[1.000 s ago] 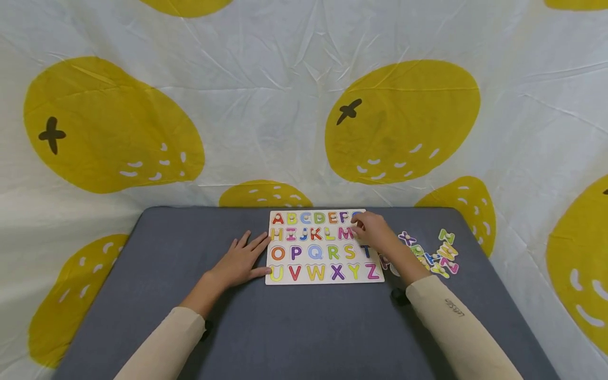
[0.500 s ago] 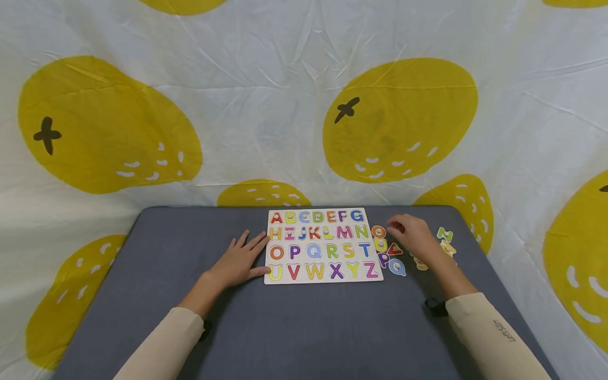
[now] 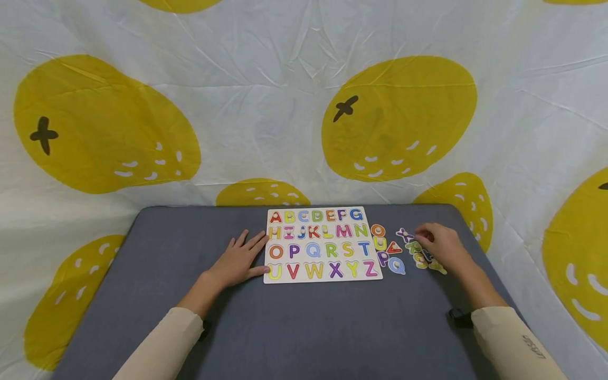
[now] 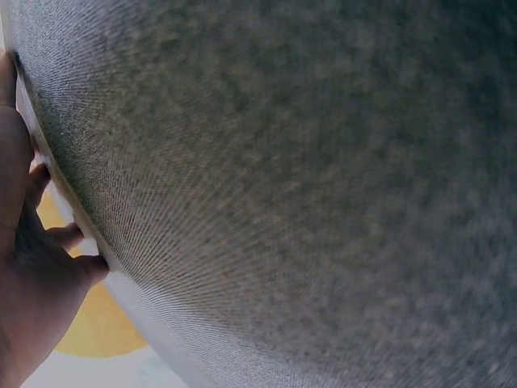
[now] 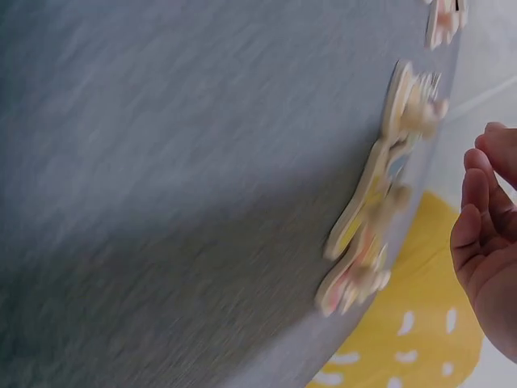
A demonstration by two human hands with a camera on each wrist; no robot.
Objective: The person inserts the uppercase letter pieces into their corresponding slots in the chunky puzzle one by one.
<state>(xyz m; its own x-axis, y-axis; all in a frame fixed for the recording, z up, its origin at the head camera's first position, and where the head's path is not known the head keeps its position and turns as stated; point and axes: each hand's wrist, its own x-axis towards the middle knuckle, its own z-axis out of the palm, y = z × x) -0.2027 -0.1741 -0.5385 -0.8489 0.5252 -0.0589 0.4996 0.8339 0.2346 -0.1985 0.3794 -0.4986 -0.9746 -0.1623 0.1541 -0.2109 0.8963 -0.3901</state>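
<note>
My left hand (image 3: 237,261) lies on the table with its fingers spread, fingertips and thumb at the left edge of a white alphabet puzzle board (image 3: 304,262). In the left wrist view, that hand's fingers (image 4: 48,275) touch the board's edge. The A to M row places hold knobbed letters; a blue G sits at the top right corner. My right hand (image 3: 444,245) hovers over a loose letter pile, fingers loosely bent. Nothing shows between its fingers (image 5: 477,190) in the right wrist view. Beneath it are a purple X (image 3: 405,235) and a yellow letter (image 3: 437,268).
Close to the board's right edge lie loose letters: an orange O (image 3: 378,231), a yellow U (image 3: 380,243), a purple P (image 3: 382,258) and a blue Q (image 3: 396,265). A grey cloth covers the table (image 3: 309,327). Behind it hangs a patterned white curtain (image 3: 266,116).
My right hand has moved right, from the board's top right corner to above the loose letters. The blue G place is now uncovered to view. My left hand stays put.
</note>
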